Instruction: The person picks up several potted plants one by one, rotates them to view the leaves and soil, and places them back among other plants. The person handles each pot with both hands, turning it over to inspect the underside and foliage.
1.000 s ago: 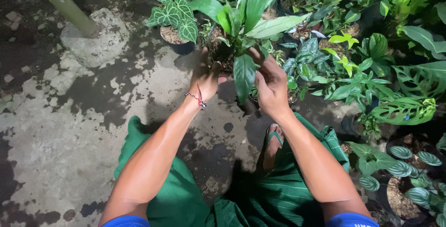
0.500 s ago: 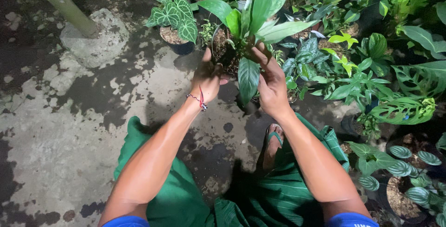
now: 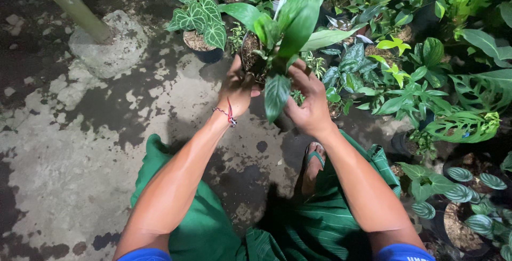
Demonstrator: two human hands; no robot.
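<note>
While left hand (image 3: 237, 87) and right hand (image 3: 309, 106) clasp potted plant (image 3: 277, 31) from both sides: pot could slip, soil spill, drooping leaf (image 3: 277, 96) snap against crowded far-right foliage (image 3: 416, 79).

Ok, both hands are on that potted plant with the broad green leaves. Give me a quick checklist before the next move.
1. Left hand on the potted plant: ok, cupping its left side.
2. Right hand on it: ok, on the right side.
3. Pot upright: cannot tell, leaves and hands hide it.
4. Wet concrete ground to the left free: ok.
5. Room on the right: not ok, the neighbouring plants crowd in.
6. Sandalled foot clear of the pot: ok.
</note>
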